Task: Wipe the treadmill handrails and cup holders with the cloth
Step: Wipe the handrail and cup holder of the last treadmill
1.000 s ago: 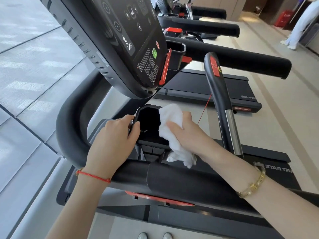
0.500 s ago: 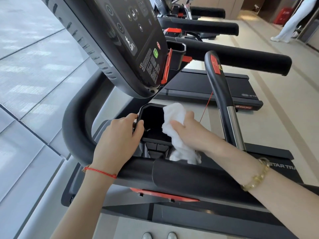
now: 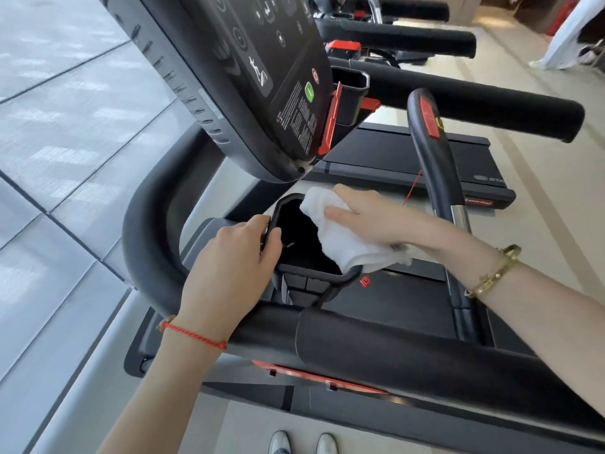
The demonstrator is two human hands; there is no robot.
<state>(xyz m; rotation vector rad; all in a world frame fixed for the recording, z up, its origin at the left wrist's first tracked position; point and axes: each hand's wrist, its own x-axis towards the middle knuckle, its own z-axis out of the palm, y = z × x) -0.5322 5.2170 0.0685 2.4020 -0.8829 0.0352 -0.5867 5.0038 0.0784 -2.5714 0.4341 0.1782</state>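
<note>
A black cup holder (image 3: 314, 277) sits under the treadmill console, its dark well facing up. My left hand (image 3: 232, 267) grips its left rim, thumb over the edge. My right hand (image 3: 370, 217) holds a white cloth (image 3: 340, 244) against the holder's right rim, thumb and fingers curled round the cloth; part of the cloth drapes over the near right corner. The padded black handrail (image 3: 409, 358) runs across in front of me, below both wrists. A second cup holder (image 3: 350, 93) shows on the far side of the console.
The tilted console (image 3: 262, 77) overhangs the cup holder closely. An upright black grip bar (image 3: 432, 152) with a red button stands right of my hand. A curved side rail (image 3: 147, 244) bends at left. More treadmills stand beyond; a person stands at far top right.
My right hand has moved with the cloth from the holder's inner right side up onto its right rim and flattened over it. My left hand keeps its grip on the left rim.
</note>
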